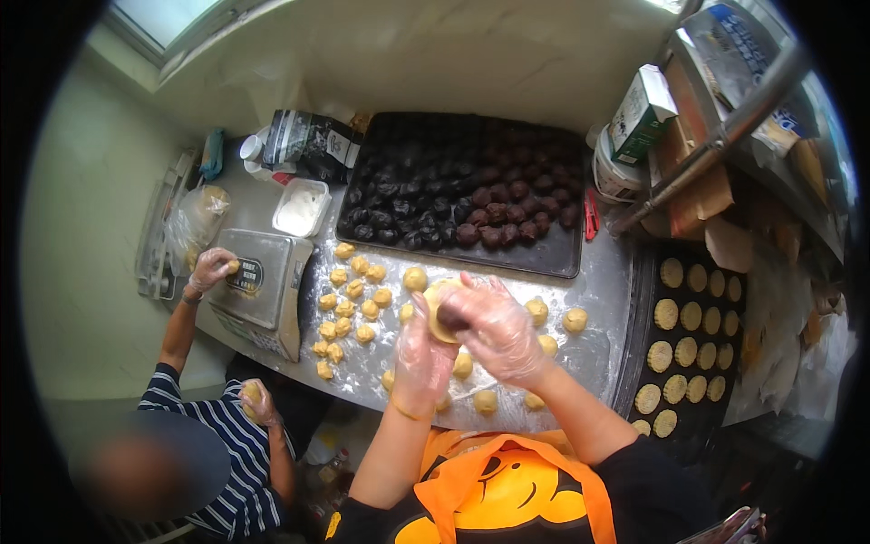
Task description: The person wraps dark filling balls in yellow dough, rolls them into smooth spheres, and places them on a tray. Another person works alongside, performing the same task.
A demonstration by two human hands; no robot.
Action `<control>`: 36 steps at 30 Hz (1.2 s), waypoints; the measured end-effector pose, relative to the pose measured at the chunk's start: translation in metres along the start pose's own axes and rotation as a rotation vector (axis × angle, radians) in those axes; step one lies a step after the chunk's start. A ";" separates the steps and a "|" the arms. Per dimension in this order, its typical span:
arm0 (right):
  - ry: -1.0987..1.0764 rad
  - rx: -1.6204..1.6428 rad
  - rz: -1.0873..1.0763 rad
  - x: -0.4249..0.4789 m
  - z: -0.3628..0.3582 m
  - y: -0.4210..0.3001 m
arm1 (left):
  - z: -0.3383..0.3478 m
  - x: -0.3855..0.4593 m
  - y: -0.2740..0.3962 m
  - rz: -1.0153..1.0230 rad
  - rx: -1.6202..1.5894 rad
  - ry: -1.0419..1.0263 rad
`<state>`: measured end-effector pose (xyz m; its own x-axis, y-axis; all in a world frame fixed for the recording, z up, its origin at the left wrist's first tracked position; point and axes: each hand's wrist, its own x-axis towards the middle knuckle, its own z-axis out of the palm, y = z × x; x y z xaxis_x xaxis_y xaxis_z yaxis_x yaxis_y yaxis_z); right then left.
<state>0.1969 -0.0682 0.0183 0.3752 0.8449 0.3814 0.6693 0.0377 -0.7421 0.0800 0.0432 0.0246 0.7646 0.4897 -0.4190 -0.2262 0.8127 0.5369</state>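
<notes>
In a clear plastic glove, my left hand (425,357) cups a flattened round of yellow dough (438,294). My right hand (499,330), gloved the same way, is over it with its fingers at a dark filling ball (451,315) that rests on the dough. Its fingers partly hide the filling. Below and around my hands, larger smooth dough balls (485,402) sit on the floured metal table (591,367). Smaller rough dough pieces (344,308) are grouped to the left.
A black tray (537,258) of dark filling balls (511,212) stands behind. At left, a co-worker's gloved hand (212,268) holds dough over a scale (272,265); a tub of white powder (301,207) is beyond. At right are a baking tray of patterned pastries (660,355) and a red cutter (591,214).
</notes>
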 end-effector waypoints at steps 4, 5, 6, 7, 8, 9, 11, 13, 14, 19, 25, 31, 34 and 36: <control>0.223 0.850 0.250 -0.035 0.011 -0.023 | 0.019 -0.046 -0.011 0.156 0.269 -0.131; 0.303 1.109 0.345 -0.042 0.019 -0.035 | 0.022 -0.057 -0.017 0.189 0.266 -0.116; 0.385 1.364 0.435 -0.046 0.021 -0.044 | 0.031 -0.065 -0.023 0.222 0.263 -0.110; 0.222 1.481 0.420 -0.051 0.021 -0.050 | 0.041 -0.075 -0.028 0.262 0.244 -0.122; 0.277 1.518 0.407 -0.054 0.023 -0.058 | 0.043 -0.081 -0.032 0.330 0.355 -0.166; 0.333 1.555 0.394 -0.056 0.026 -0.070 | 0.044 -0.087 -0.035 0.398 0.466 -0.210; 0.479 1.577 0.284 -0.056 0.026 -0.089 | 0.045 -0.100 -0.039 0.532 0.683 -0.298; 0.443 1.512 0.256 -0.060 0.008 -0.106 | 0.055 -0.124 -0.031 0.464 0.642 -0.319; 0.398 1.498 0.240 -0.061 0.003 -0.120 | 0.061 -0.141 -0.023 0.449 0.628 -0.306; 0.399 1.485 0.038 -0.076 -0.017 -0.155 | 0.083 -0.183 0.004 0.216 0.397 -0.514; 0.479 1.199 -0.093 -0.074 -0.013 -0.185 | 0.072 -0.188 -0.016 0.734 0.689 -0.513; 0.568 0.861 -0.002 -0.068 0.007 -0.176 | 0.057 -0.172 -0.012 0.575 0.537 -0.488; 0.635 0.876 0.043 -0.065 0.016 -0.176 | 0.064 -0.177 0.010 0.514 0.460 -0.574; 0.628 0.941 -0.043 -0.059 0.028 -0.184 | 0.033 -0.161 0.008 0.683 0.671 -0.597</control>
<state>0.0336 -0.1101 0.1164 0.7967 0.4257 0.4290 0.0405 0.6707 -0.7406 -0.0253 -0.0394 0.1206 0.8121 0.3906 0.4335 -0.4747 0.0103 0.8801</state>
